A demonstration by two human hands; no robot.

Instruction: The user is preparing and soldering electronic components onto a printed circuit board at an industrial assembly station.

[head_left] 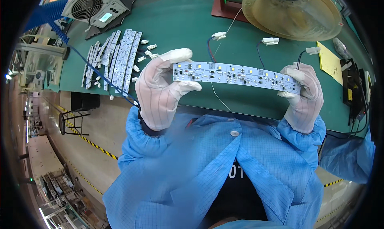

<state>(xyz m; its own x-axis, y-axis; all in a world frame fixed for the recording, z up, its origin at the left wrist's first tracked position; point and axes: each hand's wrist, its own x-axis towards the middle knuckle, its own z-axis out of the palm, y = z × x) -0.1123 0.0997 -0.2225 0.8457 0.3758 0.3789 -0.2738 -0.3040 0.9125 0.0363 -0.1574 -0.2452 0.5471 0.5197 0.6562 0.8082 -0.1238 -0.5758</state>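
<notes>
I hold a long white circuit strip (236,74) dotted with small yellow squares and dark parts level in front of my chest. My left hand (162,91), in a white glove, pinches its left end between thumb and fingers. My right hand (303,97), also gloved, grips its right end. Both sleeves are light blue. Beyond the strip, three white plug connectors on thin wires (219,36) (270,40) (313,50) lie on the green bench mat (180,25).
A fan of similar strips (116,59) and loose white connectors (145,53) lies at the left. A grey fan unit (96,7) with a blue hose stands behind them. A large yellowish round dish (292,11) and a yellow pad (330,61) sit at the right.
</notes>
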